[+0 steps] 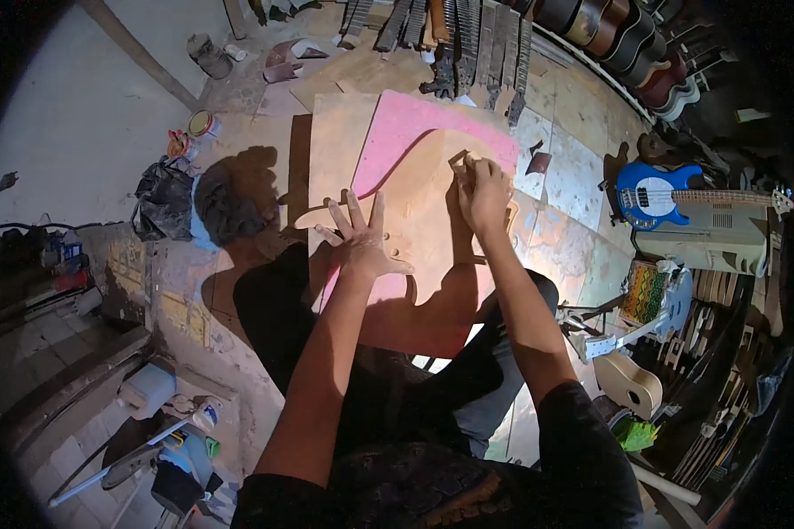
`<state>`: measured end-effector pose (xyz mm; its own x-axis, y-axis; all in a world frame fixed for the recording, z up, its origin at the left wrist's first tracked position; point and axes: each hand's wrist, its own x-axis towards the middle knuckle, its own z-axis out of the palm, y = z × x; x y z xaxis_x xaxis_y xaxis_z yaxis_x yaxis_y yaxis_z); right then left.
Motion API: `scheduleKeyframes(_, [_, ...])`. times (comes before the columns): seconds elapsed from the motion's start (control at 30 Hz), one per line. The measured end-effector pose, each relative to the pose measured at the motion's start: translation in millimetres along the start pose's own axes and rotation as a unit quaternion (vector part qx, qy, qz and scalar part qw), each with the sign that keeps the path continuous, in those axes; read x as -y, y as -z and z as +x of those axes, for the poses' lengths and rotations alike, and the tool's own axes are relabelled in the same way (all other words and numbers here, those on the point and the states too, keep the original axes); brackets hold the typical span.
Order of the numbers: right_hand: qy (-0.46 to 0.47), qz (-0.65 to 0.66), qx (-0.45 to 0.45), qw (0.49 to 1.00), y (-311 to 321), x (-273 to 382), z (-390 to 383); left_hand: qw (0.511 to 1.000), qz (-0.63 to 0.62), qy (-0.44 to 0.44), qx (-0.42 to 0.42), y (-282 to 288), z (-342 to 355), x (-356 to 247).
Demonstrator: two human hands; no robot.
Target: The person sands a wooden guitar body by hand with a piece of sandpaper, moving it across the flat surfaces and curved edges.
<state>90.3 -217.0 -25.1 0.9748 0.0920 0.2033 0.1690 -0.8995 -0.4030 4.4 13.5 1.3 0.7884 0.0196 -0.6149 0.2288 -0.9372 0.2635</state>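
Observation:
An unfinished wooden electric guitar body [423, 212] lies flat on a pink-topped board [397, 119] in front of me. My left hand [362, 242] rests on its left part with the fingers spread, near some small drilled holes. On the body's upper right part, my right hand [483, 194] is closed, fingertips pressed down. A small brown piece of sandpaper [459, 160] shows at the edge of those fingers, mostly hidden by them. The shadow of my right arm falls across the wood.
Guitar necks [494, 53] lie beyond the board. A blue bass guitar [657, 194] is at the right, with guitar bodies [604, 26] racked behind. A black bag [163, 198] and a tin [205, 124] stand left. A brown scrap [539, 162] lies on the floor tiles.

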Motion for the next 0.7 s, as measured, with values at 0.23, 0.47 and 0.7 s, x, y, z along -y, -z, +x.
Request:
scheduleKeyframes(0.23, [0.078,0.038,0.066,0.994,-4,28,-34,1.000,-0.004,0.018,-0.007,5,-1,6])
scheduleKeyframes(0.47, [0.091,0.037,0.037,0.994,-13,64,-61,1.000,0.006,0.018,-0.018,-5,4,9])
scheduleKeyframes(0.7, [0.008,0.008,-0.048,0.999,-15,-3,33,1.000,-0.004,-0.001,-0.006,0,0,-6])
